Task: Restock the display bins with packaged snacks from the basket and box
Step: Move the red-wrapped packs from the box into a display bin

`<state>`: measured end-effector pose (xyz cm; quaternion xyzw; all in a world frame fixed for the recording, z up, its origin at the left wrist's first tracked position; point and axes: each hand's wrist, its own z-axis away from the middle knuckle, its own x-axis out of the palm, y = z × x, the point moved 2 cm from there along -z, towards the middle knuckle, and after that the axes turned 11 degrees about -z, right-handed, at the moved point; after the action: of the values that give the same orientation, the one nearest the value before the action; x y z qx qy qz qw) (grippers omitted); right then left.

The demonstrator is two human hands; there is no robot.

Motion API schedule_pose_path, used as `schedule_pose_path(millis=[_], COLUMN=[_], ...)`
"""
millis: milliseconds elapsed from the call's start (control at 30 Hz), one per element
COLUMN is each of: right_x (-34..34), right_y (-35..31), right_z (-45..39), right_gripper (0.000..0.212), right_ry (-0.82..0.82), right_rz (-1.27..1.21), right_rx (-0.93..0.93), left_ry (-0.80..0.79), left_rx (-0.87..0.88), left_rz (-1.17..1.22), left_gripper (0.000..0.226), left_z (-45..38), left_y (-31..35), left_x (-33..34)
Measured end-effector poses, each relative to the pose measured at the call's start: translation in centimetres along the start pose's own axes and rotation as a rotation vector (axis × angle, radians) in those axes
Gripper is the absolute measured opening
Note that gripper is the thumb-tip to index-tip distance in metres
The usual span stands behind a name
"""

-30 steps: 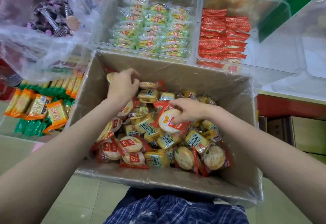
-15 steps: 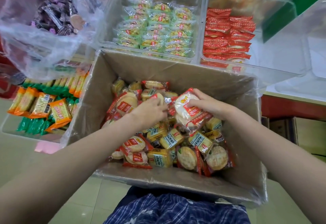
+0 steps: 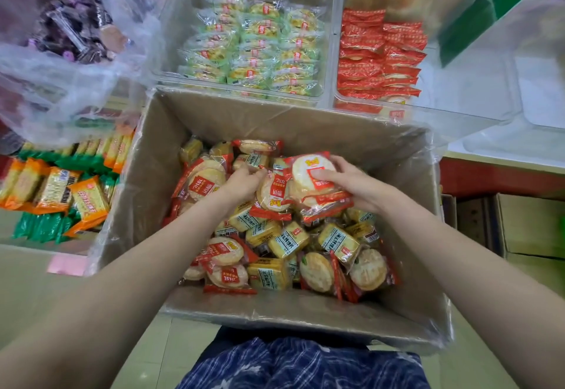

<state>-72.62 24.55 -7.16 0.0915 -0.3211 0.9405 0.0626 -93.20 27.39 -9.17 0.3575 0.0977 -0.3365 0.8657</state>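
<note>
Inside the cardboard box point(image 3: 406, 192), the left hand point(image 3: 241, 185) curls its fingers round a round red-wrapped cracker pack point(image 3: 272, 194) atop the heap; just right of it, the right hand point(image 3: 345, 186) grips a stack of cracker packs point(image 3: 312, 174); beyond the box, a clear bin point(image 3: 342, 52) holds red packets.

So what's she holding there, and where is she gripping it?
The right hand holds a small stack of red cracker packs by its right edge. The left hand grips another pack.
</note>
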Motion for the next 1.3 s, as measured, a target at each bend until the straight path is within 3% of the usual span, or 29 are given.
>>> schedule_pose_path(millis=[100,267,467,633,733,833,933,1067,1167,1233,1300], right_x=[0.8,0.5,-1.7,-3.8,-4.0,-4.2,-4.6,-4.7,-5.7,-7.3,-9.9], right_y=[0.7,0.2,-4.0,-7.2,-9.1,-10.4,-10.9,-11.6,-13.6,-15.3,-16.8], right_z=[-0.6,-0.3,2.5,5.2,6.2,6.2,5.5,4.3,4.4,4.6,4.4], right_gripper=[0.090,0.092,0.115,0.092,0.066,0.048,0.024,0.049,0.039,0.033,0.041], right_ry=[0.000,-0.114,-0.283,-0.385,-0.454,-0.355,-0.199,-0.099,-0.078,-0.051,0.024], right_rz=[0.016,0.030,0.060,-0.306,-0.539,-0.714,-0.793,-0.761,-0.703,-0.691,-0.641], right_rx=[0.041,0.102,0.044,-0.205,-0.362,-0.473,-0.515,-0.461,-0.512,-0.556,-0.594], left_ry=[-0.123,-0.061,-0.311,-0.260,-0.152,-0.026,-0.001,-0.009,-0.042,-0.087,-0.047], left_rx=[0.000,0.121,0.208,0.342,0.353,0.349,0.364,0.428,0.469,0.544,0.625], left_rz=[0.196,-0.276,-0.032,0.398,0.619,0.686,0.706,0.703,0.718,0.564,0.177], left_gripper=[0.060,0.037,0.013,0.012,0.012,0.010,0.005,0.006,0.005,0.010,0.017], left_z=[0.7,0.5,2.6,3.2,2.7,2.2,1.9,1.7,1.1,0.7,0.0], left_y=[0.5,0.8,4.9,9.2,12.1,14.7,16.9,19.5,21.5,23.0,24.0], left_x=[0.4,-0.4,-3.5,-5.8,-5.3,-3.4,-0.6,2.4,3.5,4.1,4.2])
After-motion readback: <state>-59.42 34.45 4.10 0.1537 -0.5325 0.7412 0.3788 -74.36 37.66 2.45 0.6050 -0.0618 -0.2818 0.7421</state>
